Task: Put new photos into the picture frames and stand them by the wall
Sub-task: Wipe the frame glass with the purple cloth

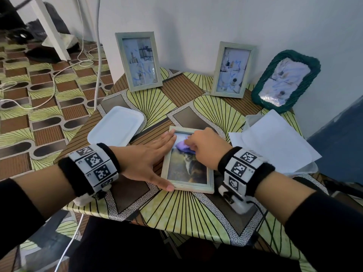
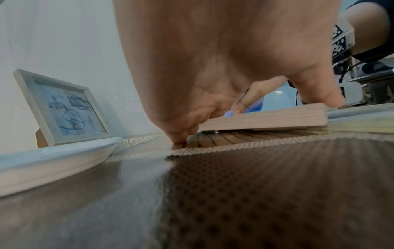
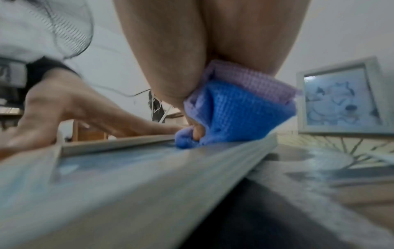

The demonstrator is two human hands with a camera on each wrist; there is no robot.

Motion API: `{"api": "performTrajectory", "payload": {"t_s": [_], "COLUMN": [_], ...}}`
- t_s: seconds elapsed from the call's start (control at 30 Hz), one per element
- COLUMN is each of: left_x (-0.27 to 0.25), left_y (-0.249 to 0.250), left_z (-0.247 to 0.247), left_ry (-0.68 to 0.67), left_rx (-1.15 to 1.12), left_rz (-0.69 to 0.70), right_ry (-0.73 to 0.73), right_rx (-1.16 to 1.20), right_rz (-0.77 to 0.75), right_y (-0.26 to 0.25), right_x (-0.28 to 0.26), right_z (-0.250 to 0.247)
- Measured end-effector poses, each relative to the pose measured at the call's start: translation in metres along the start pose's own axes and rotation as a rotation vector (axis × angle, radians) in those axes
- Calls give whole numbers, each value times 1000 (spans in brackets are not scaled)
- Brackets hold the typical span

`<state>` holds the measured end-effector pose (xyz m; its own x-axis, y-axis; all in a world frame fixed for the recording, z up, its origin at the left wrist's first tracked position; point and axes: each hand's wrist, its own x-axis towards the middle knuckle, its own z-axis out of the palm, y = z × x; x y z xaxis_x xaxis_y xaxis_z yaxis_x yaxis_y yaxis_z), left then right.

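Note:
A pale wooden picture frame (image 1: pixel 210 186) lies flat, glass up, on the patterned table (image 1: pixel 176 211), with a cat photo (image 1: pixel 186 169) in it. My left hand (image 1: pixel 155 154) lies flat with straight fingers along the frame's left edge (image 2: pixel 266 118), thumb at its near corner. My right hand (image 1: pixel 204 148) holds a bunched blue-purple cloth (image 1: pixel 182 146) pressed on the glass near the frame's far end (image 3: pixel 230 116). Two pale frames (image 1: pixel 138 60) (image 1: pixel 232 69) and a green woven frame (image 1: pixel 285 79) stand by the wall.
A white tray (image 1: pixel 115 126) lies left of the frame. A clear plastic box (image 1: pixel 312 167) with white paper sheets (image 1: pixel 275 140) on it sits to the right. Cables (image 1: pixel 59 73) run over the floor beyond the table's left edge.

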<state>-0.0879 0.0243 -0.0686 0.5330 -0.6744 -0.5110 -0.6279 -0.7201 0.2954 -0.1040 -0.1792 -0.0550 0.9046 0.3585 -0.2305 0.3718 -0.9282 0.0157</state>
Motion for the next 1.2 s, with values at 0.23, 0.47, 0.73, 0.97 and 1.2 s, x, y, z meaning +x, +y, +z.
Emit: {"api": "performTrajectory", "payload": {"t_s": [0.23,0.47,0.73,0.97,1.2], "left_x": [-2,-2,-2,0,1], "left_y": [3,3,5,4,4], "left_z": [-2,-1,0,1,1], "left_ry": [3,10,7,4,4], "left_rx": [21,19,-27,-40,-51], "left_rz": [-5,1,-13,-10,1], "right_ry": [-24,-110,-178,-133,-81], "right_rx": [95,64,-149,-214,-203], "right_rz": [-90,-347,-338,-205,-89], "right_y": [-23,-24,-11,-6,9], "right_x": [-2,-45,-63,-42,-5], "right_z": [3,13,5,0,0]}}
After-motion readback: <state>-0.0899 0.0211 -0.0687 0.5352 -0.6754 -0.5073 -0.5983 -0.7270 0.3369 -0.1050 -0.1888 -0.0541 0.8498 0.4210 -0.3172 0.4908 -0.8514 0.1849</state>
